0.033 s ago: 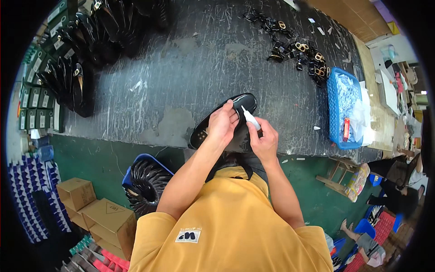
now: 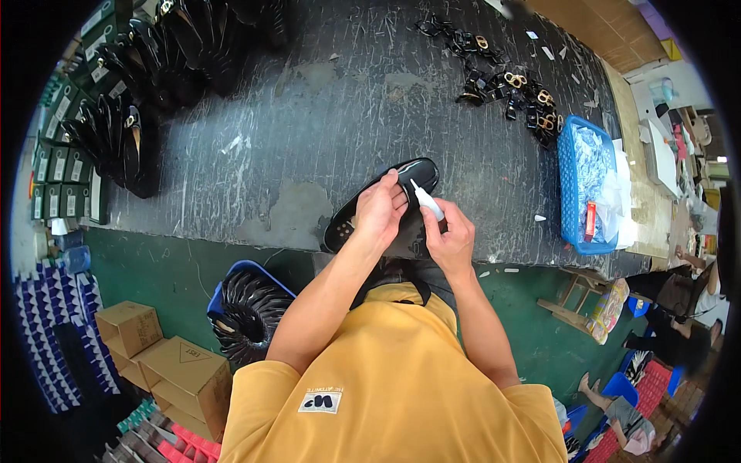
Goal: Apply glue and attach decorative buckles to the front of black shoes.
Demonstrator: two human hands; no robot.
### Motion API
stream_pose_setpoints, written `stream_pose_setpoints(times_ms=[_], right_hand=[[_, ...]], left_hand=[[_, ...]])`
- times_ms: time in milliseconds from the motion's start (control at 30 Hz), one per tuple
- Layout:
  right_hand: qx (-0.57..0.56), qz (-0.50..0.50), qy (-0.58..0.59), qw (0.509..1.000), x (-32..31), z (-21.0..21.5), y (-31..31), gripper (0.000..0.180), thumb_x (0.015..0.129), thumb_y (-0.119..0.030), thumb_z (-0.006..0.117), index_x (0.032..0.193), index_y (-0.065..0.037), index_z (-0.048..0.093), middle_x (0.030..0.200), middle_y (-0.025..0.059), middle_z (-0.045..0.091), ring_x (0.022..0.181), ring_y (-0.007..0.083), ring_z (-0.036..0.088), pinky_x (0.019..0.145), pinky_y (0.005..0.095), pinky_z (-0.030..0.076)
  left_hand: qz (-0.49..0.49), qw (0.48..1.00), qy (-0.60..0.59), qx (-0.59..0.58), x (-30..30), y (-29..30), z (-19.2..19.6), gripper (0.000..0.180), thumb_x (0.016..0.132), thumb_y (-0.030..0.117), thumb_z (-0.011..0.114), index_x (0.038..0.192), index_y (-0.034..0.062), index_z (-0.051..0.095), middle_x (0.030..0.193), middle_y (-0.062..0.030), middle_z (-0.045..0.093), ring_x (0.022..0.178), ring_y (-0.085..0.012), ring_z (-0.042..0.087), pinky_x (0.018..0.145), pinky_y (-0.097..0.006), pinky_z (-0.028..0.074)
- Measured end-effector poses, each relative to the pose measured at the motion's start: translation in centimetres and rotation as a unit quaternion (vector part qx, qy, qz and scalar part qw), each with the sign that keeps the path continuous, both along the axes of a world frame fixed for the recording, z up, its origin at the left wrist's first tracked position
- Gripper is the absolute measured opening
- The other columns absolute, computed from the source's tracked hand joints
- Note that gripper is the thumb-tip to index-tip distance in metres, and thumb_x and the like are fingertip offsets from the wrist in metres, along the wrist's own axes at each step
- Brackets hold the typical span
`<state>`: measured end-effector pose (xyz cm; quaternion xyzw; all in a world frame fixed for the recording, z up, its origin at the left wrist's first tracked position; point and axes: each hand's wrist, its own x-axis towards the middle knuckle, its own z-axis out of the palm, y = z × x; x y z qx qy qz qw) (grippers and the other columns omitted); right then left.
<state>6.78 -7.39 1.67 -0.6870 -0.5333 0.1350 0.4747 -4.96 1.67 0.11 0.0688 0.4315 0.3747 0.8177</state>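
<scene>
1. My left hand [image 2: 378, 210] curls against a black shoe [image 2: 424, 171] on the tabletop [image 2: 293, 212], grip unclear.
2. My right hand [image 2: 450, 241] pinches a white bottle [image 2: 429, 205], nozzle [image 2: 417, 188] by the shoe.
3. All look unmoved since the previous view; the step seems unchanged.

Right background | upper co-worker [image 2: 679, 292] | limbs slightly shifted
</scene>
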Motion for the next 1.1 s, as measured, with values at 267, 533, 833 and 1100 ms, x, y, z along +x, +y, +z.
stream_pose_setpoints(times_ms=[267, 533, 833, 1100], right_hand=[[-0.051, -0.003, -0.014, 0.999, -0.2, 0.5, 0.4, 0.013, 0.089, -0.01, 0.075, 0.098, -0.002, 0.07, 0.078, 0.011, 0.068, 0.055, 0.0189, 0.063, 0.05, 0.032, 0.049], [-0.067, -0.007, -0.048, 0.997, 0.2, 1.0, 0.7, 0.013, 0.089, -0.011, 0.075, 0.097, -0.003, 0.07, 0.079, 0.0129, 0.069, 0.057, 0.0235, 0.066, 0.052, 0.0347, 0.05], [-0.053, 0.018, -0.092, 0.994, 0.6, 1.3, 0.9, 0.012, 0.09, -0.009, 0.073, 0.097, 0.001, 0.071, 0.077, 0.0126, 0.068, 0.054, 0.0162, 0.061, 0.051, 0.0306, 0.047], [-0.069, 0.018, -0.094, 0.993, 0.5, 2.2, 0.3, 0.012, 0.09, -0.01, 0.073, 0.095, 0.001, 0.07, 0.077, 0.0139, 0.069, 0.054, 0.0194, 0.062, 0.051, 0.0322, 0.048]], left_hand=[[0.001, 1.0, -0.003, 0.0, 0.2, -0.3, 0.7, 0.029, 0.105, 0.029, 0.057, 0.116, 0.0028, 0.064, 0.114, -0.0092, 0.07, 0.104, -0.019, 0.066, 0.093, -0.034, 0.049], [-0.003, 1.0, 0.012, 0.003, 0.4, -0.3, 0.9, 0.031, 0.106, 0.029, 0.056, 0.121, 0.0033, 0.065, 0.111, -0.0082, 0.071, 0.099, -0.0183, 0.067, 0.091, -0.033, 0.05], [0.005, 1.0, 0.005, -0.004, 0.5, -0.3, 0.8, 0.026, 0.105, 0.028, 0.058, 0.111, 0.0037, 0.066, 0.11, -0.0075, 0.071, 0.098, -0.0172, 0.067, 0.089, -0.032, 0.049], [-0.003, 1.0, 0.016, 0.0, 0.4, -0.1, 0.6, 0.026, 0.105, 0.028, 0.058, 0.112, 0.0037, 0.066, 0.109, -0.0072, 0.072, 0.098, -0.0167, 0.067, 0.089, -0.032, 0.049]])
